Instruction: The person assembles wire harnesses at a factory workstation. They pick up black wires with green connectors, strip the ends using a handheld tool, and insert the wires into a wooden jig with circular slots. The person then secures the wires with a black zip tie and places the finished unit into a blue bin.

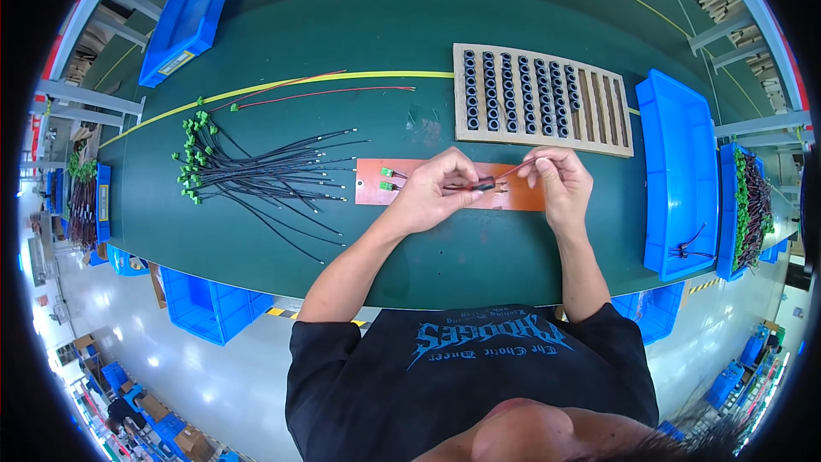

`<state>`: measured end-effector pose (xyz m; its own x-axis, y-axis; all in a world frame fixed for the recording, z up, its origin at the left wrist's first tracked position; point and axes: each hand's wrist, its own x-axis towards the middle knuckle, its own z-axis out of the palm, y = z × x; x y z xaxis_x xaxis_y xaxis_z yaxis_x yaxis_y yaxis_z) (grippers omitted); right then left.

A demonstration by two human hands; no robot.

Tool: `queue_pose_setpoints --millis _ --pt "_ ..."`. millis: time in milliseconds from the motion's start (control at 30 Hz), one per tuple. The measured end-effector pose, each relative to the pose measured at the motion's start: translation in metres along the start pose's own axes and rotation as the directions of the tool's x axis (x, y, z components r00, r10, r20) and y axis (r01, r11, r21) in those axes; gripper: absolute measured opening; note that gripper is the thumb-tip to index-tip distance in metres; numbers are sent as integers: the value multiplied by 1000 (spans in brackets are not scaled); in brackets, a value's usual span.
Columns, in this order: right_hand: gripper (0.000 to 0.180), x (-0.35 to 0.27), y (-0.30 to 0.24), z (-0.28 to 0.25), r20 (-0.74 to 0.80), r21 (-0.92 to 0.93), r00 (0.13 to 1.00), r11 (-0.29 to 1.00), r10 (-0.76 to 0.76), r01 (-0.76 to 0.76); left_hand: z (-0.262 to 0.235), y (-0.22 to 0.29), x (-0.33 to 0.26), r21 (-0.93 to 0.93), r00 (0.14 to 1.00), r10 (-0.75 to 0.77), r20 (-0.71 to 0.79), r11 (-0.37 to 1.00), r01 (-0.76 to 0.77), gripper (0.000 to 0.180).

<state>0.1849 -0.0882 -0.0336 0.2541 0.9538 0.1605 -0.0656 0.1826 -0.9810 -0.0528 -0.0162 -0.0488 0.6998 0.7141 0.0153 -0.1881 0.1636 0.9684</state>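
Note:
Over an orange-brown board point(522, 198), my left hand point(434, 190) pinches a small black cylindrical part point(486, 184) between thumb and fingertips. Just to the right, my right hand point(562, 186) has thumb and fingers closed on a thin red wire point(515, 168), which runs toward the black part. Whether the wire passes into that part is too small to tell. Two green connectors point(386, 173) with dark leads lie at the board's left end; their leads run under my left hand. Left of the board is a fanned bundle of black cables point(256, 173) with green connectors.
Beyond my hands, a wooden rack point(466, 132) holds rows of black ring-shaped parts. Two red wires point(333, 94) lie near the yellow line. A blue tray point(676, 239) with a few dark cables stands at right, beside a full blue bin point(729, 205). Another blue tray point(190, 21) sits far left.

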Motion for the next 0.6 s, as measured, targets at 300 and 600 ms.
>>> queue_pose_setpoints --millis 300,600 --pt "15 -9 -12 5 164 133 986 991 -20 -2 14 9 24 3 982 -121 146 993 121 14" --pt "16 -18 1 3 133 -31 976 985 173 -170 25 -7 21 4 1000 6 22 1000 -6 12"
